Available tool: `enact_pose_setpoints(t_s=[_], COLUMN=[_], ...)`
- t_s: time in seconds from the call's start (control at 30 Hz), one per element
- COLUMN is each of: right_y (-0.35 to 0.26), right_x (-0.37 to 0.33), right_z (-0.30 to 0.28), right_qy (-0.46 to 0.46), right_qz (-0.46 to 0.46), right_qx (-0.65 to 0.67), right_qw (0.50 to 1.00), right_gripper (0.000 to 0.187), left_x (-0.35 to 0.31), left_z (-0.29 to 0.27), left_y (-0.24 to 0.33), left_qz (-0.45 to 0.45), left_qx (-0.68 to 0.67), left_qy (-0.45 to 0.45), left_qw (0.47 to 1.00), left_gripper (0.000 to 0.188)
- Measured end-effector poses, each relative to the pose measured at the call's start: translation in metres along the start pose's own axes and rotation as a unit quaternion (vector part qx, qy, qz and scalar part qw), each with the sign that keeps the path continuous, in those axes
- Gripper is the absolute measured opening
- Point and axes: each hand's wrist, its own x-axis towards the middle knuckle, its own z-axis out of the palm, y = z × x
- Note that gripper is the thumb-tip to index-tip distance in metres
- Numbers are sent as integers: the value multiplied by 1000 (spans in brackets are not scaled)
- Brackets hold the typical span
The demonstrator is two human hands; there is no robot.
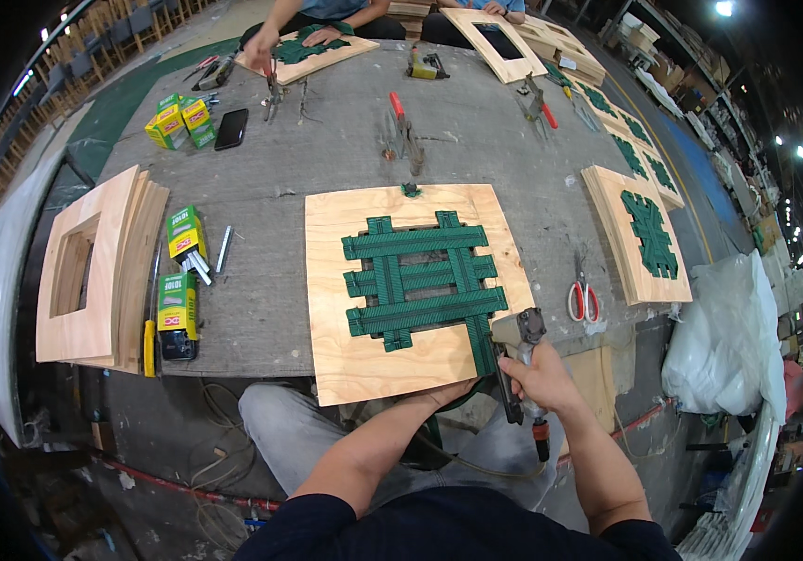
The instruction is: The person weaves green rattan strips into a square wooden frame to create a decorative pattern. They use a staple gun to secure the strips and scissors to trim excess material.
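A plywood panel [420,365] lies in front of me on the table, its near edge over my lap. Dark green webbing straps [429,309] cross over and under each other around its middle opening. One strap [482,348] runs down to the near edge by the staple gun. My right hand [537,374] is closed round the handle of an air staple gun [519,327], whose head is at the panel's near right edge, beside that strap. My left hand [453,393] is at the near edge, partly under the panel; its fingers are hidden. Green webbing hangs just below it.
Stacked plywood frames [107,280] stand left, near staple boxes [177,294] and a yellow-handled screwdriver [149,346]. Red-handled scissors [583,301] and webbed panels [644,234] lie right. Pliers [404,131] and a phone [232,129] are farther off. A co-worker's hands [322,35] work opposite.
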Motion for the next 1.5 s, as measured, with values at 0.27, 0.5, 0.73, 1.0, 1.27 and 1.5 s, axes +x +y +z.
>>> enact_pose_setpoints(t_s=[0.27,0.5,0.73,1.0,1.27,1.5], right_y=[-4,-8,-3,21,52,49], right_x=[0,-5,-5,-7,-8,-11], right_z=[4,17,27,17,-13,-15], right_qy=[-1,-13,-28,1,87,63], right_qz=[-5,-26,-31,-19,-22,-41], right_qx=[-3,35,6,74,164,155], right_qw=[1000,999,999,997,982,985], right_gripper=[27,30,31,38,44,39], left_x=[3,0,-4,-6,-30,17], left_z=[-8,-7,-4,-19,-40,-121], left_y=[0,3,6,26,85,81], left_qz=[-13,-3,-1,-63,-239,-269], left_qx=[5,51,-13,-98,-301,-514], left_qy=[-31,-28,73,-2,-28,7], left_qw=[999,998,997,993,923,814], left_gripper=[48,46,37,41,47,29])
